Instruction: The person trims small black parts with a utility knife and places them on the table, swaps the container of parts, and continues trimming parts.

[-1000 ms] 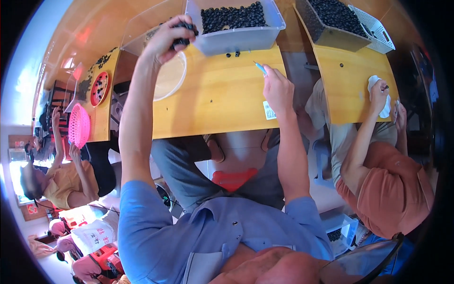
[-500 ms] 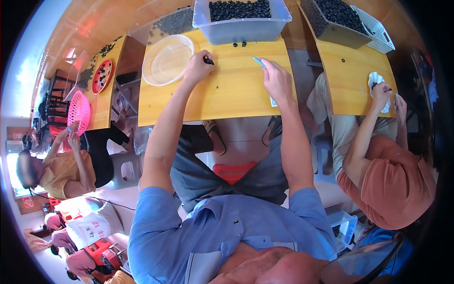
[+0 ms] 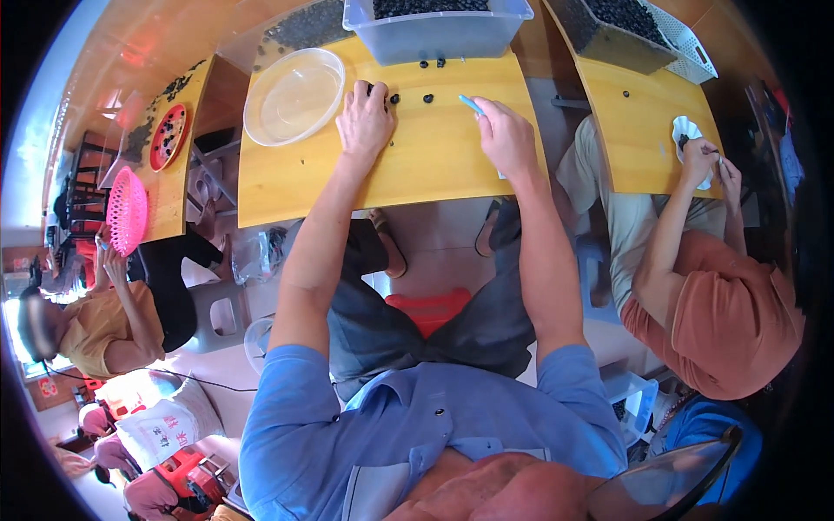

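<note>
On the yellow wooden tabletop [image 3: 417, 169]: both my hands rest, palms down.
Change: a second ago my left hand [image 3: 365, 122] was up at the grey plastic bin of dark seeds [image 3: 434, 30]; it has come down to the wood since.
Left hand: fingers curled together over small dark round seeds [image 3: 393, 98], touching them at 1 o'clock of the knuckles.
Right hand [image 3: 508, 139]: pinching a thin light-blue tool [image 3: 470, 105], tip toward 11 o'clock.
Loose seeds: a few more at 12 o'clock, just under the bin.
Bowl: clear round plastic bowl [image 3: 294, 95] at 9 o'clock of my left hand.
Room: a person in an orange shirt [image 3: 738, 321] sits at 3 o'clock at the next table.
</note>
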{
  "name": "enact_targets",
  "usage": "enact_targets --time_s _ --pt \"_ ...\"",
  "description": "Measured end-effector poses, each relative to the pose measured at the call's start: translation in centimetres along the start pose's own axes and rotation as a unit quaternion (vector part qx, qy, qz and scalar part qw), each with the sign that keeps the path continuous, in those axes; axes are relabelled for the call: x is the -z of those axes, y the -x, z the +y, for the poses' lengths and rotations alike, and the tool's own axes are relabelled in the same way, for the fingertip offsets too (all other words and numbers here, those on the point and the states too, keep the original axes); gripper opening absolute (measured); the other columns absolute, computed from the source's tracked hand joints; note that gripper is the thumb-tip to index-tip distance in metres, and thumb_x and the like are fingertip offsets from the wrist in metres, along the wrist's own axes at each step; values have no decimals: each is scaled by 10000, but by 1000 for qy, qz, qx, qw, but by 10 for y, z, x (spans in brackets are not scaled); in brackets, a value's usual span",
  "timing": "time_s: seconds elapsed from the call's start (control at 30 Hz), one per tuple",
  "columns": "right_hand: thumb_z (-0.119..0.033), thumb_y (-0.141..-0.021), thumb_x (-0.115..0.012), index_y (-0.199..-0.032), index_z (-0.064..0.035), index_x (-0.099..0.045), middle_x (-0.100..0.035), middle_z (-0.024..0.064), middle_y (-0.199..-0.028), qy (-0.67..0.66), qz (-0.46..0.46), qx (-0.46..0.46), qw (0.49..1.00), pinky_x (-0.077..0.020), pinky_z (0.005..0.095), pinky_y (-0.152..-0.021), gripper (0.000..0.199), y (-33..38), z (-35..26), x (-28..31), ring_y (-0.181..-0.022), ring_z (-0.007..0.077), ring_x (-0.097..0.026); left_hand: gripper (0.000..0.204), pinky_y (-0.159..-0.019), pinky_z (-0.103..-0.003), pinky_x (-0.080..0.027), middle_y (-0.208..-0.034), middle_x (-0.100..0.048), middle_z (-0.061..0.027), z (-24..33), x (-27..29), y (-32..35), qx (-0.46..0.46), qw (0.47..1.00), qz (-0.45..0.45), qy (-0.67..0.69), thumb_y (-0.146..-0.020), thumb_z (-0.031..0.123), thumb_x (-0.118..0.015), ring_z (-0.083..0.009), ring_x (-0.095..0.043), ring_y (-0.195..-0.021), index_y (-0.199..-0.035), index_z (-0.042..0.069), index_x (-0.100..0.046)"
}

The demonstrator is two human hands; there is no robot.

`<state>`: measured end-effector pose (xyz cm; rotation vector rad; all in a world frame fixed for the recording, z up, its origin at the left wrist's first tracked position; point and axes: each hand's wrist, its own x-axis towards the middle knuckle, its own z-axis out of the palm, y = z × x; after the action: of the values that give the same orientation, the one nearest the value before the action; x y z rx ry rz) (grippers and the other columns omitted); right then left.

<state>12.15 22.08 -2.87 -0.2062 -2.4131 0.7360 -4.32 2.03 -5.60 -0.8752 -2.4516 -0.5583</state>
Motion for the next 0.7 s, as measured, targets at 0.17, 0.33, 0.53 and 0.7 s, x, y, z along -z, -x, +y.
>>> enact_targets --time_s 0.17,0.33,0.53,0.7 --pt "-44 -930 -621 -1147 -28 -692 -722 144 -1032 43 2 -14 999 -550 466 -840 230 -8 13 -23 -963 357 -683 160 -636 -496 -580 -1053 -600 -99 0 1 2 3 1000 1 14 -841 139 -712 -336 -641 -952 -996 137 -677" --pt "-16 -911 -609 -1094 2 -684 -699 152 -1035 63 13 37 997 -534 451 -907 199 -36 2 -53 -1039 355 -643 194 -702 -495 -589 -1098 -612 -87 0 9 5 15 999 -10 37 -825 145 -716 -332 -637 -976 -1018 139 -696" --pt "9 -871 -599 -1067 9 -678 -697 166 -1010 78 -16 20 997 -535 476 -918 211 -50 -19 -86 -1043 364 -652 307 -820 -463 -574 -1147 -639 -72 0 10 9 -1 998 -7 65 -779 148 -704 -328 -634 -995 -1085 138 -724" --pt "8 -883 -599 -1065 8 -669 -691 222 -1014 -46 -75 34 996 -535 515 -878 195 -58 -42 -99 -984 430 -668 300 -848 -475 -532 -1165 -655 -48 -6 7 10 -15 998 -5 60 -790 187 -706 -305 -637 -999 -1086 151 -728"
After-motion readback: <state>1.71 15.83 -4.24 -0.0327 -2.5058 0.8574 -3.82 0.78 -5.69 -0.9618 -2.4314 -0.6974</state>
